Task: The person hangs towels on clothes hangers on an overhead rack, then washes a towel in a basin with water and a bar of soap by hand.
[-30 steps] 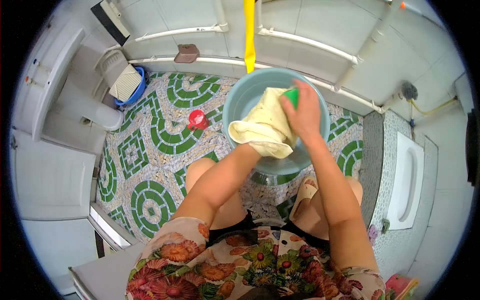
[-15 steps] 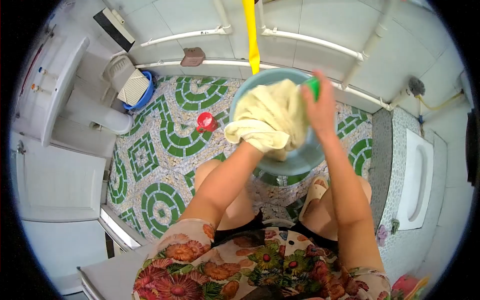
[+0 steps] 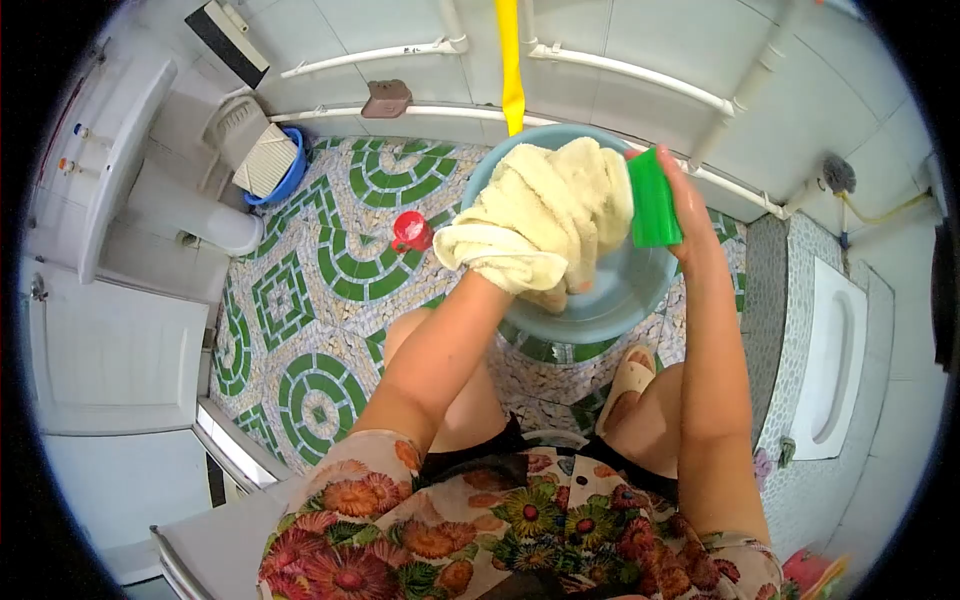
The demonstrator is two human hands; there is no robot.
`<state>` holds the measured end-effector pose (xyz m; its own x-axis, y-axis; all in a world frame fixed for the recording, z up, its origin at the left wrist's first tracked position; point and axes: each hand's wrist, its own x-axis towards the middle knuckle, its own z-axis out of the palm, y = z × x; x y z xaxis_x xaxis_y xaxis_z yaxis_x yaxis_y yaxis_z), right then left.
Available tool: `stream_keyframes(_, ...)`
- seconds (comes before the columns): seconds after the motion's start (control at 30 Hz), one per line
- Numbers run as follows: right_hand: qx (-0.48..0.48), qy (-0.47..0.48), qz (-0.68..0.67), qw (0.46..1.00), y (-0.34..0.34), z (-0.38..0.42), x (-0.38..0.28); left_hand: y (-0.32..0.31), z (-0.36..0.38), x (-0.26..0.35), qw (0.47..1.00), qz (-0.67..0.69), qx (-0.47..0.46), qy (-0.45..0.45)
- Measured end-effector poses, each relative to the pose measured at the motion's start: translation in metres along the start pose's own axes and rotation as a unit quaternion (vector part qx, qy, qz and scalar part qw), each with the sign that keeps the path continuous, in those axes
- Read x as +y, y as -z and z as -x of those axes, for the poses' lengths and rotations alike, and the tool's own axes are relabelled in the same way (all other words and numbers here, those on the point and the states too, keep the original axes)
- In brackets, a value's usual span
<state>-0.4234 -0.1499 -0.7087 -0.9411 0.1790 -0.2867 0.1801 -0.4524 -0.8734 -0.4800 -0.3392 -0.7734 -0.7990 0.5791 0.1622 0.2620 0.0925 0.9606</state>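
Observation:
A pale yellow towel (image 3: 560, 200) is bunched over the light blue basin (image 3: 620, 310). It wraps round my left wrist and covers that hand, so its fingers are hidden. My right hand (image 3: 688, 205) grips a green block (image 3: 652, 198), whose flat face is turned toward the towel, at the basin's right side. A small gap shows between the block and the towel. Part of the basin's inside shows below and to the right of the cloth.
A red cup (image 3: 411, 232) stands on the patterned floor left of the basin. Farther left, a blue basin (image 3: 290, 180) holds a ridged board (image 3: 266, 162). A yellow strip (image 3: 511, 70) hangs behind. A squat toilet (image 3: 828, 370) lies at the right.
My right hand has moved slightly right and down, away from the towel, and the green block has turned its broad face into view. The towel has shifted slightly up and looks less blurred.

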Motion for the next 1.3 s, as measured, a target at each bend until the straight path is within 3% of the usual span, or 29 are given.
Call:
stream_keyframes(0.13, -0.063, -0.072, 0.124, 0.988, 0.007, 0.006, 0.006, 0.005, -0.001, 0.004, 0.996, -0.083, 0.002, -0.028)
stream_keyframes(0.17, -0.084, -0.073, 0.191, 0.975, 0.010, 0.004, 0.006, 0.008, -0.001, 0.005, 0.994, -0.107, 0.002, -0.035)
stream_keyframes(0.27, -0.070, -0.041, 0.216, 0.973, 0.012, 0.005, 0.004, 0.012, -0.003, 0.008, 0.983, -0.175, 0.009, -0.052)
stream_keyframes(0.43, -0.156, -0.056, 0.000, 0.986, 0.004, 0.002, 0.016, 0.012, -0.005, 0.010, 0.963, -0.258, 0.014, -0.076)
stream_keyframes(0.57, -0.160, -0.081, -0.062, 0.982, 0.004, 0.002, 0.017, 0.011, -0.005, 0.010, 0.949, -0.303, 0.013, -0.090)
stream_keyframes(0.7, -0.160, 0.017, -0.177, 0.971, 0.009, 0.004, -0.005, 0.008, 0.006, 0.012, 0.940, -0.323, 0.006, -0.110)
stream_keyframes(0.8, -0.126, 0.113, -0.163, 0.972, 0.011, -0.003, -0.009, -0.005, 0.014, 0.013, 0.946, -0.297, -0.027, -0.130)
stream_keyframes(0.9, -0.077, 0.060, -0.042, 0.994, 0.014, -0.013, -0.004, -0.019, 0.016, 0.013, 0.949, -0.275, -0.056, -0.143)
stream_keyframes(0.97, 0.013, 0.102, 0.188, 0.977, 0.000, -0.013, 0.003, -0.026, 0.016, 0.012, 0.943, -0.290, -0.064, -0.150)
stream_keyframes(1.03, 0.082, 0.149, 0.371, 0.913, -0.008, -0.017, 0.013, -0.026, 0.016, 0.009, 0.936, -0.312, -0.065, -0.152)
stream_keyframes(1.07, 0.122, 0.225, 0.432, 0.865, -0.014, -0.018, 0.028, -0.027, 0.019, 0.007, 0.931, -0.326, -0.064, -0.150)
stream_keyframes(1.13, 0.196, 0.369, 0.537, 0.733, -0.035, -0.012, 0.062, -0.029, 0.020, 0.005, 0.923, -0.348, -0.065, -0.150)
stream_keyframes(1.23, 0.120, 0.422, 0.580, 0.686, -0.052, 0.002, 0.079, -0.033, 0.020, 0.003, 0.920, -0.359, -0.063, -0.147)
stream_keyframes(1.3, 0.117, 0.381, 0.589, 0.703, -0.049, 0.001, 0.063, -0.032, 0.017, 0.004, 0.924, -0.348, -0.056, -0.148)
